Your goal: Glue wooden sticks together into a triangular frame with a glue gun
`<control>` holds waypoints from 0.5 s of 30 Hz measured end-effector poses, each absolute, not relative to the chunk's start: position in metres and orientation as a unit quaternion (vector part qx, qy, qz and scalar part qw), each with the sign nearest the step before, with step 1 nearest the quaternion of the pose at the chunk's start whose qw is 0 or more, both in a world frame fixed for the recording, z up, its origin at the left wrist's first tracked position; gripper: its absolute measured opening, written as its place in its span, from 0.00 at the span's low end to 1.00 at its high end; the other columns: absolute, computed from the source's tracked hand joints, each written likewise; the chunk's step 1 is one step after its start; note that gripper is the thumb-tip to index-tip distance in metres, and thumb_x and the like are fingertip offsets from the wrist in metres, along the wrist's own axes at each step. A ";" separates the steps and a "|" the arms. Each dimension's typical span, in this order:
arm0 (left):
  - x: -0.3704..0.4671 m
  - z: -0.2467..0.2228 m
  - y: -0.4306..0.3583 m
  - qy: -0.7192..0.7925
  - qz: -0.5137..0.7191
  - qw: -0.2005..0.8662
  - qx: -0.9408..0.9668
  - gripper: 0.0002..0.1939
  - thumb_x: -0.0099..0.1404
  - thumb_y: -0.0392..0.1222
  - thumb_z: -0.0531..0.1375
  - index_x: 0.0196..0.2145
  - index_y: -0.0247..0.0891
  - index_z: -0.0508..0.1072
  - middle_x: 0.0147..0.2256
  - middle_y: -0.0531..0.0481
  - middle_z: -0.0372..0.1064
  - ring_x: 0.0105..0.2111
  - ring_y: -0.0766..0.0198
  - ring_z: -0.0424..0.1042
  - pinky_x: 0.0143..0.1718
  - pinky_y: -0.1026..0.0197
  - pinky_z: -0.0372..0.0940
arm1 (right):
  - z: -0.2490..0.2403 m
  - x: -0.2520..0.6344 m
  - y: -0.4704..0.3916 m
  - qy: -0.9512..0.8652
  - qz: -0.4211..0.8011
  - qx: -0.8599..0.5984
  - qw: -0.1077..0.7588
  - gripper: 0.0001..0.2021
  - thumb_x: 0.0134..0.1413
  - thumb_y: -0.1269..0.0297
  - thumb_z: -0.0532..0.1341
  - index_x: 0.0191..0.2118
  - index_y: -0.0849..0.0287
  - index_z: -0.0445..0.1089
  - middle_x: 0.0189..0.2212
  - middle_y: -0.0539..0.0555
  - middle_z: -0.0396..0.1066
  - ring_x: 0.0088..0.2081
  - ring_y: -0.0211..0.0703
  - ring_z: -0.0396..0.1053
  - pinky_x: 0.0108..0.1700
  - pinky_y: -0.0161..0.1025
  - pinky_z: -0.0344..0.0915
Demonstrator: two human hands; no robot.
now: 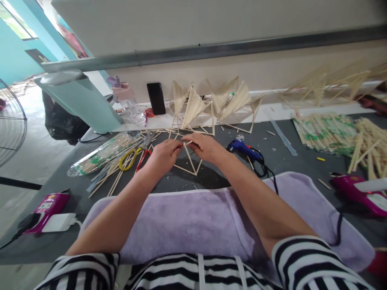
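My left hand [165,154] and my right hand [206,147] meet over the middle of the dark table, fingers closed. Between them is a frame of thin wooden sticks [190,158], its lower corner pointing toward me. A short stick end shows at the fingertips of my right hand. My left fingers pinch the frame's upper left part, and their tips are partly hidden. Behind the hands stand fan-shaped stick models [193,106], one of them close to my knuckles. Yellow-handled scissors [130,159] and red-handled pliers [145,155] lie left of my left hand.
A blue glue gun [246,151] with a black cord lies on the right. Packed sticks [325,131] and loose sticks [370,145] are farther right, another stick pack [104,155] left. A purple cloth [181,225] covers the front edge. A phone [156,98] leans on the wall.
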State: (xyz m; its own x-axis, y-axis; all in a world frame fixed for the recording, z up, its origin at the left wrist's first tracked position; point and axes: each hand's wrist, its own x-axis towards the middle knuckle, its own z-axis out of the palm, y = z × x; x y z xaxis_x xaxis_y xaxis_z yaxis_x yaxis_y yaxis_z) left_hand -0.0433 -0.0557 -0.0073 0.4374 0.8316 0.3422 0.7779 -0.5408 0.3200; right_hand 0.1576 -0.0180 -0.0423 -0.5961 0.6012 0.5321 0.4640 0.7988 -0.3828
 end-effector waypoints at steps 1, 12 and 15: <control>-0.044 -0.008 -0.055 0.475 0.237 0.057 0.845 0.11 0.66 0.37 0.53 0.40 0.38 0.75 0.40 0.47 0.76 0.43 0.60 0.73 0.47 0.62 0.64 | -0.043 0.158 -0.018 -0.887 0.098 -0.302 0.336 0.15 0.65 0.68 0.49 0.52 0.57 0.66 0.47 0.60 0.72 0.49 0.47 0.70 0.52 0.47 0.66; -0.042 -0.003 -0.053 0.497 0.233 0.074 0.833 0.10 0.66 0.37 0.54 0.39 0.39 0.76 0.37 0.48 0.76 0.39 0.61 0.73 0.46 0.62 0.64 | -0.035 0.166 -0.021 -0.844 0.126 -0.352 0.383 0.12 0.66 0.60 0.50 0.42 0.58 0.68 0.36 0.57 0.73 0.39 0.45 0.69 0.43 0.39 0.63; -0.040 -0.002 -0.054 0.506 0.233 0.079 0.827 0.10 0.66 0.37 0.54 0.39 0.39 0.76 0.36 0.48 0.76 0.38 0.61 0.73 0.45 0.62 0.65 | -0.035 0.167 -0.020 -0.843 0.127 -0.350 0.388 0.13 0.66 0.58 0.50 0.42 0.57 0.69 0.36 0.57 0.73 0.38 0.45 0.69 0.42 0.39 0.62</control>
